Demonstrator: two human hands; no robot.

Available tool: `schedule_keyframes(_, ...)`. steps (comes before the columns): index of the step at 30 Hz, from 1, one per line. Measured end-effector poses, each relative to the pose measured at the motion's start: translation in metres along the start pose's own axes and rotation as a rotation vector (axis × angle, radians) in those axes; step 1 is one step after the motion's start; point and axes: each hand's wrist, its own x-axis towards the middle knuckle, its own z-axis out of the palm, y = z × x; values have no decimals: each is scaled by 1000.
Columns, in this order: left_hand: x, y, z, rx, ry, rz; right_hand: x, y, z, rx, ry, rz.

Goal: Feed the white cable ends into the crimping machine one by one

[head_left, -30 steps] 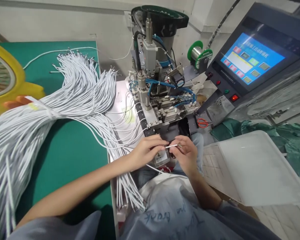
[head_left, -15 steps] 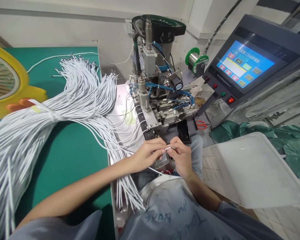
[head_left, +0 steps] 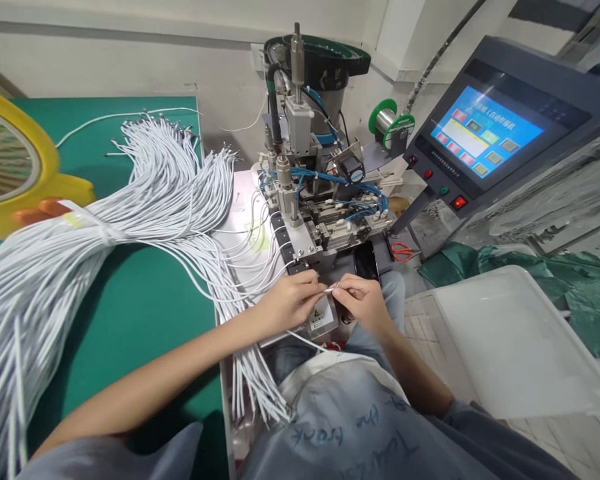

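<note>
Step in hand (judged): manual prep of a thin white cable end [head_left: 329, 291]. It sits btwn the fingertips, in front of the near edge of a grey metal machine w/ blue tubing [head_left: 299, 127]. L hand [head_left: 293, 300] pinches the cable from the left, thumb against fingers; R hand [head_left: 367, 303] pinches at the tip from the right. Tip detail: too small to tell.

Next move (judged) calls for a firm L pinch behind the tip, w/ R fingertips keeping the fine end straight.

Surroundings: large tied bundle of white cables [head_left: 170, 200] on the green tabletop [head_left: 155, 300], left side; its near ends hang past the table edge. Several white cables run from the bundle area to the machine's left edge. Far right: green-flanged wire spool [head_left: 386, 120] and tilted control panel w/ blue screen [head_left: 487, 133]. Red-handled scissors [head_left: 401, 251] lie right of a dark flat device [head_left: 365, 261].

Obstructions (judged): hanging cables beside L forearm may snag; the metal box w/ warning label [head_left: 323, 317], just below the hands, limits downward clearance.
</note>
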Motion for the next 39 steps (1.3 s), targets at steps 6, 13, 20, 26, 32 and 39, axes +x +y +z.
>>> schedule_keyframes(6, -2, 0, 4, 45, -43, -15, 12, 1, -15, -156, -208, 13)
schedule_keyframes(13, -4, 0, 10, -54, 93, -43, -4, 7, 10, -168, 132, -101)
schedule_keyframes(20, -6, -4, 5, 427, -18, 176, 0, 1, 5, -501, 52, -242)
schedule_keyframes(26, -6, -5, 11, 198, 51, -23, 11, 5, 4, -302, 10, -294)
schedule_keyframes(32, -3, -15, 11, 1, -81, -126, 9, 30, 18, -218, 198, -266)
schedule_keyframes(39, 4, -28, 6, 563, -431, -282, 31, 72, 14, -44, 87, 71)
